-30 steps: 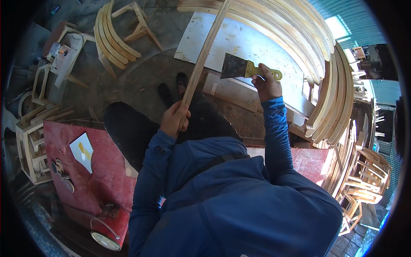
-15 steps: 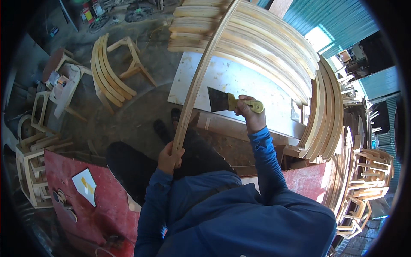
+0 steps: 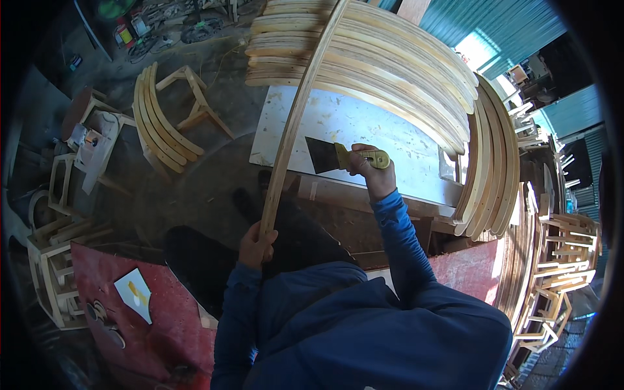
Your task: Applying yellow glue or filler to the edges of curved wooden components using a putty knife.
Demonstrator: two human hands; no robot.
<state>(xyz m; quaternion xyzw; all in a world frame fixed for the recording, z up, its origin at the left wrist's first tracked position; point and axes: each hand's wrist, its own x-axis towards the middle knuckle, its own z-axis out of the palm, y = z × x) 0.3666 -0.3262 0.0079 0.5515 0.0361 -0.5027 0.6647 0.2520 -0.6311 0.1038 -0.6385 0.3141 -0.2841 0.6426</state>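
Observation:
A long, slightly curved wooden strip (image 3: 296, 120) slants up and away from my lap toward the far stack. My left hand (image 3: 257, 247) is wrapped round its near end. In my right hand (image 3: 375, 168) is a putty knife (image 3: 325, 156) with a yellow-green handle and a broad dark blade. The blade points left toward the strip, with a small gap seeming to lie between them. Behind the knife lies a pale, stained board (image 3: 364, 123), on which many similar curved wooden pieces (image 3: 390, 65) are stacked.
More curved pieces (image 3: 491, 162) stand at the right. Others (image 3: 156, 123) rest on a wooden frame (image 3: 195, 104) at the left. Beside me a red panel (image 3: 156, 286) holds a white scrap with yellow paste (image 3: 135, 296). Chair-like wooden frames (image 3: 565, 260) pile up at the far right.
The putty knife and my right hand have shifted slightly left, and the strip tilts a little further left. The whole view has turned slightly. Both grips stay the same.

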